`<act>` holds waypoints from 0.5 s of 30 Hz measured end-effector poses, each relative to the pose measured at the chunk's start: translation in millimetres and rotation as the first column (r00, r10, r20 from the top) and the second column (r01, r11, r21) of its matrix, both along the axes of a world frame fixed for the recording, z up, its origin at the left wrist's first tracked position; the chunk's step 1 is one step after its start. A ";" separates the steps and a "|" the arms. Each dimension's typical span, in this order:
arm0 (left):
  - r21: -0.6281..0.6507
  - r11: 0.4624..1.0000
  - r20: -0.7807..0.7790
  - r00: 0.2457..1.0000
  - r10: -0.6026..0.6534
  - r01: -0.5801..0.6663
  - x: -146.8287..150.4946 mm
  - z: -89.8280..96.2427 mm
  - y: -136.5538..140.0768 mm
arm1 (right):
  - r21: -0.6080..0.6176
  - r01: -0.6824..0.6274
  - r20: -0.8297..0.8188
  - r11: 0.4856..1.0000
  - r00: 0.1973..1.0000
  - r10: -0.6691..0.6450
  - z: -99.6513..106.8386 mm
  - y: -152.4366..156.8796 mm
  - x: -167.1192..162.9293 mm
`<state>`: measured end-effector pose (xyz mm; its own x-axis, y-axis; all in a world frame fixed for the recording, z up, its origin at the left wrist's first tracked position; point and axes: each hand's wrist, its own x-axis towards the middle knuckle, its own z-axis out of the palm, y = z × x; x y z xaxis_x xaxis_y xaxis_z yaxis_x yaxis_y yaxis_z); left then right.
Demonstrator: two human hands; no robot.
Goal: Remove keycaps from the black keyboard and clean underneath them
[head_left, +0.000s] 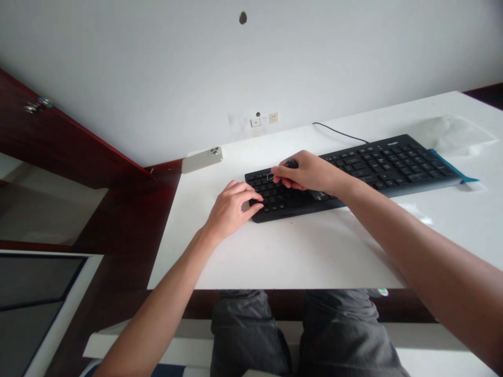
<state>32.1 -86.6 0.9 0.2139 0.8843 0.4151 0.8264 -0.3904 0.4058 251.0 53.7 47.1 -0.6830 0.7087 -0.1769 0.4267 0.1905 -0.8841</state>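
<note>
A black keyboard (387, 166) lies slantwise on the white table. My left hand (231, 207) is at its left end, fingers curled over the corner keys and thumb at the near edge, gripping it. My right hand (304, 173) is closed around a keycap puller (270, 177) with a dark handle and thin wire loops. Its wire end is over the upper left keys; whether it hooks a key I cannot tell. The palm hides most of the handle. Beneath the right hand, part of the keyboard is covered.
A phone (202, 159) lies face down at the table's (275, 262) back left corner. A teal brush-like strip (451, 166) touches the keyboard's right end. Behind it is a crumpled white bag (451, 133). The keyboard's cable (340, 132) runs toward the wall, where sockets (264, 119) are mounted.
</note>
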 end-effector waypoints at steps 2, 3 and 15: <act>0.022 1.000 0.017 1.000 -0.018 0.017 3.2 -0.6 0.2 | 0.006 -0.008 -0.005 1.000 1.000 0.008 0.7 -0.7 -0.2; 0.037 0.999 0.029 0.999 -0.019 0.018 5.2 -0.4 0.1 | 0.012 -0.010 -0.005 1.000 1.000 0.010 0.9 -1.0 -0.1; -0.004 0.956 0.188 0.939 0.288 -0.292 -22.3 1.7 6.2 | 0.022 -0.002 0.014 1.000 1.000 0.002 -0.2 -0.2 -0.8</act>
